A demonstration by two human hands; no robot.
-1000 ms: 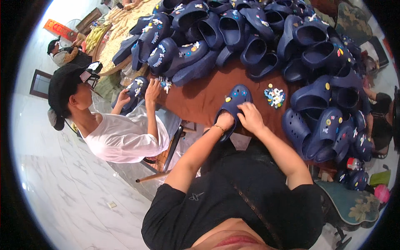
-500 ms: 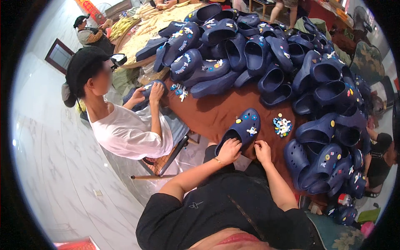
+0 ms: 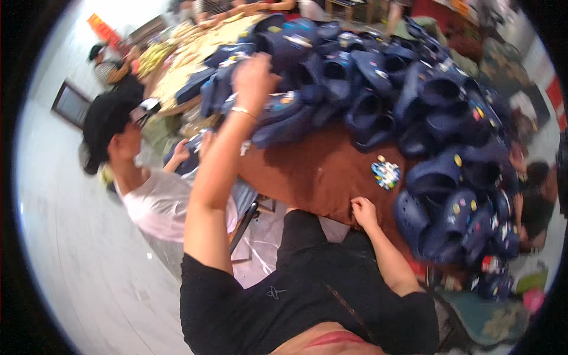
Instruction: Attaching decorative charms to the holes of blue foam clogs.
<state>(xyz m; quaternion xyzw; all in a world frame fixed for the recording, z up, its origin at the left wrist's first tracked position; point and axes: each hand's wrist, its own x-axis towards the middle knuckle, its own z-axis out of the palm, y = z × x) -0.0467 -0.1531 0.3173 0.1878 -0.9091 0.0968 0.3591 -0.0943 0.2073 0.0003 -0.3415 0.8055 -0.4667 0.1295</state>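
My left hand [image 3: 254,83] is stretched far forward over the pile, smeared by motion. Just beyond its fingers is a navy clog [image 3: 287,40] with blurred charms on top; whether the hand still grips it I cannot tell. By the near edge of the brown-covered table [image 3: 302,177], my right hand [image 3: 363,212] rests with its fingers curled together. Anything inside those fingers is hidden. A small heap of colourful shoe charms [image 3: 386,172] lies on the cloth beyond the right hand. Many navy clogs [image 3: 367,121] are heaped across the far side and the right.
At the left sits a person [image 3: 148,195] in a white top and black cap, hands around a dark clog. Behind the pile is a round tray [image 3: 177,71] of pale produce. More people are at the far edge. Loose clogs [image 3: 497,287] lie low at the right.
The clog that lay before me on the cloth has left that spot. My left hand has swung from it, forward and left, to the pile. My right hand stays near the table edge.
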